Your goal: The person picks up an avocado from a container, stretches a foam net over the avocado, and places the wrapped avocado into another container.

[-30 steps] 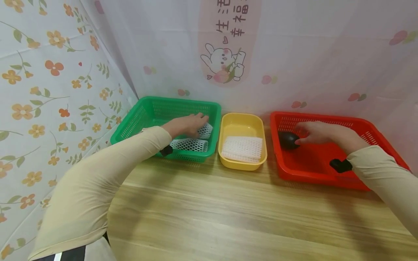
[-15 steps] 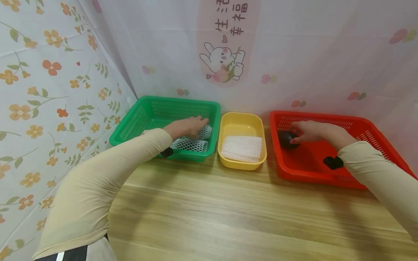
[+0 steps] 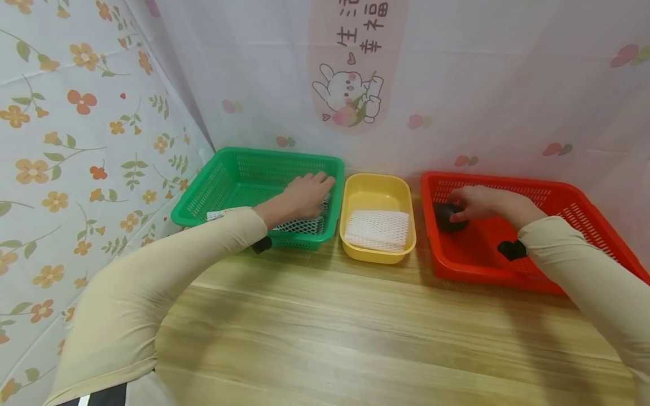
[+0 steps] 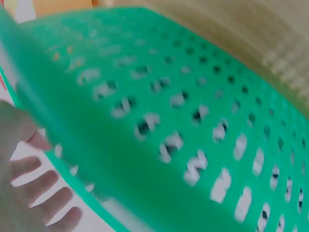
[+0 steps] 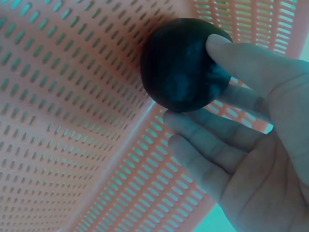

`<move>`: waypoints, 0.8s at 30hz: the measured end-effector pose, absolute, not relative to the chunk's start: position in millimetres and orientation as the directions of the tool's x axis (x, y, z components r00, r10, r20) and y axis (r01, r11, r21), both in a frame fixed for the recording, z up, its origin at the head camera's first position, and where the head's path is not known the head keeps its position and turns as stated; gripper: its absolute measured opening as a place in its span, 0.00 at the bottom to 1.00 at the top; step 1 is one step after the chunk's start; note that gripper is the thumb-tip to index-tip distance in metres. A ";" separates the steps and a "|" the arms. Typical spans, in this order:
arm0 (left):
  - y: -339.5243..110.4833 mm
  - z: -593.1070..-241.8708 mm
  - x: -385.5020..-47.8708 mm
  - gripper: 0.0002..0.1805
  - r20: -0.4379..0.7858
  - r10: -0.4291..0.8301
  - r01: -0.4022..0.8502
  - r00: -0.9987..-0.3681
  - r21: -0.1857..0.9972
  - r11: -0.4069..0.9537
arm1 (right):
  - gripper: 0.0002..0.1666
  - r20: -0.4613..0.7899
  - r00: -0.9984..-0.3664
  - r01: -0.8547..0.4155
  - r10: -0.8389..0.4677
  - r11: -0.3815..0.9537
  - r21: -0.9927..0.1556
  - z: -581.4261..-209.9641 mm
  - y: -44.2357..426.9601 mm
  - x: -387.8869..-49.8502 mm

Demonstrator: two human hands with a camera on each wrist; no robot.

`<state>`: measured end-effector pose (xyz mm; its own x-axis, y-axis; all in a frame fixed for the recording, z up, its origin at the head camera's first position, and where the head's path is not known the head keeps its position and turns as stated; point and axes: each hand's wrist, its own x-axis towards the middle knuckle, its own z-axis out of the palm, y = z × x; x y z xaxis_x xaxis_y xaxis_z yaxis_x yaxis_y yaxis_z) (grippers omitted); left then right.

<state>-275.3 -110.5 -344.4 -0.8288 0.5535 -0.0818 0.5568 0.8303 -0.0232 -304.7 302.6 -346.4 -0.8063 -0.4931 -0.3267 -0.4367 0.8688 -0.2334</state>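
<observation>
Your left hand [image 3: 307, 194] looks loose, fingers stretched and nothing visibly gripped; your right hand [image 3: 482, 202] holds the dark ball [image 3: 449, 220] between thumb and fingers.

In the head view, take the yellow tray [image 3: 377, 194] as landmark. To its left, your left hand is over the near right side of the green basket [image 3: 274, 167], a little higher and nearer the tray than half a second ago, above black-and-white netting [image 3: 301, 226]. To its right, your right hand has moved in towards the tray and now reaches over the ball, which sits at the tray-side end of the red basket [image 3: 487, 245]. A folded white foam net [image 3: 378, 228] lies in the tray's near half, untouched.

In the left wrist view, the basket's slotted wall fills most of the picture; your fingers show spread at the edge, with no netting visible in them.

In the right wrist view, your thumb [image 5: 246, 58] presses the ball and your other fingers come under and behind it. That suggests the ball is secured, while the left hand has yet to take hold of anything.
</observation>
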 end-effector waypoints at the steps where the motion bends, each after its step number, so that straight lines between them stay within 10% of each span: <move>1: -108.7 -344.5 -272.7 0.32 -0.037 0.565 0.566 -0.825 -0.031 0.824 | 0.33 -0.334 -0.805 -0.432 -0.490 0.870 -0.236 -345.7 302.6 -305.3; 9: -80.9 -344.5 -237.8 0.25 0.142 0.682 0.678 -0.718 -0.079 0.730 | 0.35 -0.377 -0.818 -0.358 -0.434 0.898 -0.256 -345.4 304.3 -309.3; 24: -48.5 -362.6 -200.1 0.05 -0.150 0.779 0.788 -0.609 -0.001 0.616 | 0.35 -0.380 -0.824 -0.342 -0.419 0.904 -0.256 -345.1 300.6 -310.2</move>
